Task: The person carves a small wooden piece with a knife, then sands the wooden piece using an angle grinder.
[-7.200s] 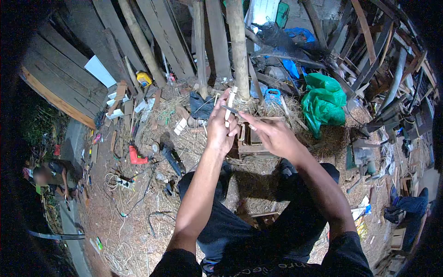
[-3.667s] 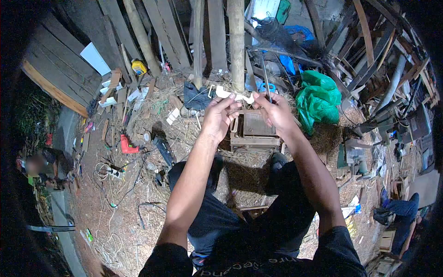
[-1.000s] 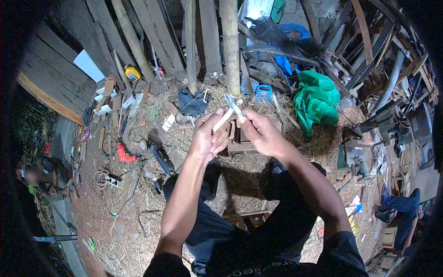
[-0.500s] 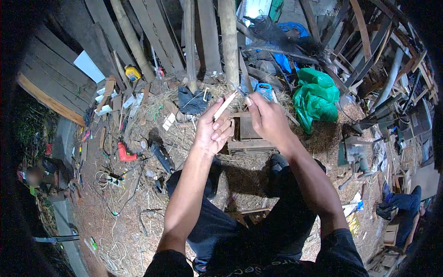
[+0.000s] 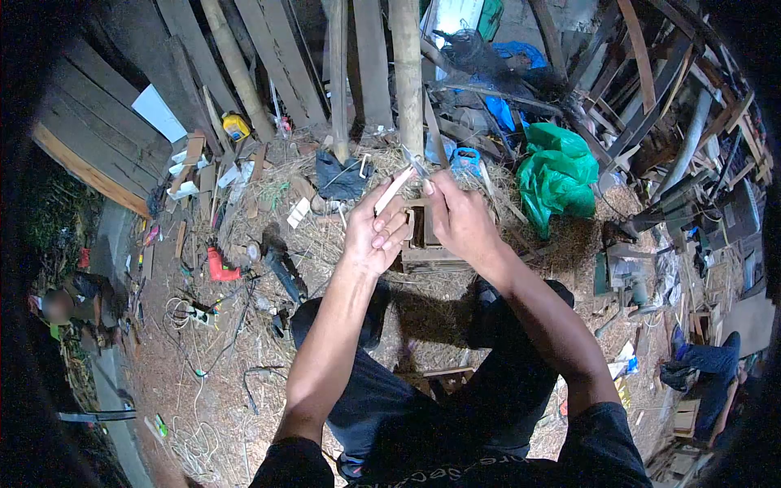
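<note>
Pale wood [image 5: 391,193], one piece: twelve o'clock in my view, pinched by the left hand [image 5: 368,236]. Knife [image 5: 417,167], one: fingers of the right hand [image 5: 465,221] wrapped round it, blade at the wood's upper end. Green bag [image 5: 560,179]: two o'clock. Red drill [image 5: 220,268]: nine.

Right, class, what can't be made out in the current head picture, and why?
Knife: head view, handle mostly hidden by right hand.
Wooden piece: head view, lower end hidden in left hand.
Shirt lettering: head view, partly cut by bottom edge.
Whether the far-left person holds anything: head view, too small.
</note>
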### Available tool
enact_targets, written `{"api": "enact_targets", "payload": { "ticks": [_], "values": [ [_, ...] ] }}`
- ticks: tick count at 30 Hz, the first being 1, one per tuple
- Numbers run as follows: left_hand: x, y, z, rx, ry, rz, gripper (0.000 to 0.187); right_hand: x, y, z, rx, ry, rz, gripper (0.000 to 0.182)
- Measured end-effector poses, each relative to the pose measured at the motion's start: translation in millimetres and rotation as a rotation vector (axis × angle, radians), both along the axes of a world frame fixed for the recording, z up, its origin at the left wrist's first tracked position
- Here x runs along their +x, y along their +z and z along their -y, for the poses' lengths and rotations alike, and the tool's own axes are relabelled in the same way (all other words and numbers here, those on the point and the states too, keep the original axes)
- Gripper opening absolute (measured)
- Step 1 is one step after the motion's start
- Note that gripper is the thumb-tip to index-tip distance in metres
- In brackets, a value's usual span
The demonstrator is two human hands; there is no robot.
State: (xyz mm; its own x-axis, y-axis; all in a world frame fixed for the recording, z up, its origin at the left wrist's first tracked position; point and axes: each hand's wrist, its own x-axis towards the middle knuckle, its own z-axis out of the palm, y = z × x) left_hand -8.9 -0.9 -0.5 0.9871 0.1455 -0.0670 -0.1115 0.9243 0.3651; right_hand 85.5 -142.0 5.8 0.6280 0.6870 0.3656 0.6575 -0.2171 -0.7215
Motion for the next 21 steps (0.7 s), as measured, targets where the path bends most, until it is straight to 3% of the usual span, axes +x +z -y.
{"api": "enact_targets", "payload": {
  "ticks": [7, 10, 13, 15, 18, 21],
  "values": [
    [-1, 1, -7, 0.099, 0.008, -0.048, 0.032, 0, -2, 2, 0.069, 0.137, -0.103, 0.014],
    [-2, 6, -3, 0.116, -0.007, -0.05, 0.032, 19, -12, 6, 0.072, 0.447, -0.658, 0.021],
    [2, 14, 0, 0.054, -0.046, -0.004, 0.03, 20, -5, 12, 0.327, 0.295, -0.854, 0.025],
    [3, 15, 2, 0.041, -0.021, -0.005, 0.029, 22, -7, 6, 0.25, 0.046, -0.122, 0.019],
    [9, 9, -1, 0.026, -0.037, 0.008, 0.03, 16, 2, 11, 0.061, -0.02, 0.065, 0.011],
    [9, 8, -1, 0.02, -0.065, -0.008, 0.031, 12, -3, 8, 0.069, -0.033, 0.098, 0.01]
  ]
}}
